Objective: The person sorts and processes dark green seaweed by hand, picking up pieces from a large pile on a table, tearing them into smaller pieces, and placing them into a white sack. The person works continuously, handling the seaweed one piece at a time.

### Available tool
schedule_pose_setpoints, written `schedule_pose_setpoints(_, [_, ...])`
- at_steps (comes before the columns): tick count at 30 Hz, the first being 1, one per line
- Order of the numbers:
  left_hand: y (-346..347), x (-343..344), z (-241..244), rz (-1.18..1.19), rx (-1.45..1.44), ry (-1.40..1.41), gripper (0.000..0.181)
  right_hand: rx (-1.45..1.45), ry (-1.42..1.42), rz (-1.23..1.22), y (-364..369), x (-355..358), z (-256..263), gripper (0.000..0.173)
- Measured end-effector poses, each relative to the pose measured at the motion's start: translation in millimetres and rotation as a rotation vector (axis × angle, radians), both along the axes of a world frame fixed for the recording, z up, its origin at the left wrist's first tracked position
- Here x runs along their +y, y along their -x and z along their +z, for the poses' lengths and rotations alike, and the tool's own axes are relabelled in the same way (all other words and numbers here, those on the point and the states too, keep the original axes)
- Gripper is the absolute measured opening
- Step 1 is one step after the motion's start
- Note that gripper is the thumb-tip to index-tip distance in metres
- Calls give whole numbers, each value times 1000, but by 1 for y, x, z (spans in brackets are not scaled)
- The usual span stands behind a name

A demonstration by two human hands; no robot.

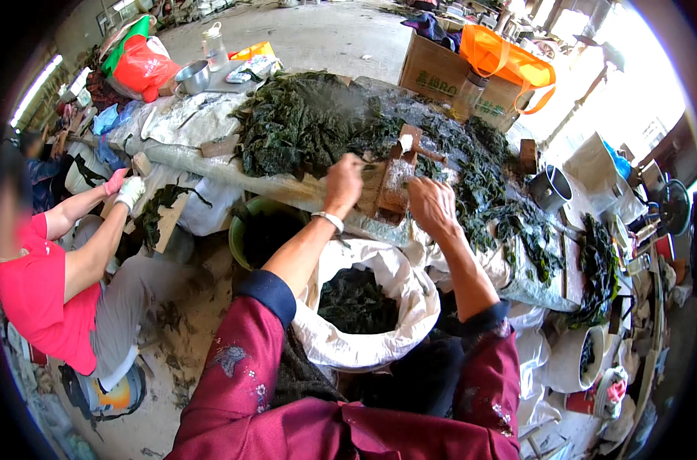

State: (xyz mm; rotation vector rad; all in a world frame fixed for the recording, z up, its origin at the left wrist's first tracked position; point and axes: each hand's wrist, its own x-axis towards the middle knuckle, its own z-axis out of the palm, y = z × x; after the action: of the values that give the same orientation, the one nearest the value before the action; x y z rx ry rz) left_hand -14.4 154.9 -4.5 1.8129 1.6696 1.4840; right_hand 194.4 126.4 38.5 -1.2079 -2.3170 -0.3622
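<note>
My left hand (345,181) is raised over the near edge of the work table, fingers curled; whether it pinches anything is unclear. To its right, my right hand (434,207) bends down beside a wooden block (395,184) dusted with white grains. What its fingertips touch is hidden. A wooden piece with a rod-like handle (430,153) lies at the block's far end. Dark wet seaweed (302,123) is heaped behind my left hand, and more seaweed (486,195) spreads to the right. Below my hands, a white woven sack (420,313) stands rolled open with dark seaweed inside.
A green tub (239,244) stands left of the sack. At the left, a co-worker's gloved hands (127,187) work at a board with seaweed. A metal pot (549,187) stands at the right, a steel cup (193,77) far left, and a cardboard box (429,72) behind the table.
</note>
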Motion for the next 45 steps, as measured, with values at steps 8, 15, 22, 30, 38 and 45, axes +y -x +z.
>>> schedule_pose_setpoints(8, [20,-60,29,-731,-660,393,16,-175,424,-638,-144,-17,39,15])
schedule_pose_setpoints(15, [-4,-106,48,-912,-679,551,23,-199,63,-717,-147,-45,72,32])
schedule_pose_setpoints(22, [-28,-120,65,-793,55,173,32,623,1031,140,-12,-112,51,28])
schedule_pose_setpoints(30, [38,-78,44,-651,-383,573,16,788,625,74,-6,-67,24,15])
schedule_pose_setpoints(38, [14,-11,39,-345,-65,65,20,679,295,-24,1,-17,10,12])
schedule_pose_setpoints(45, [-7,15,9,-82,152,19,13,544,364,-123,5,-23,17,14])
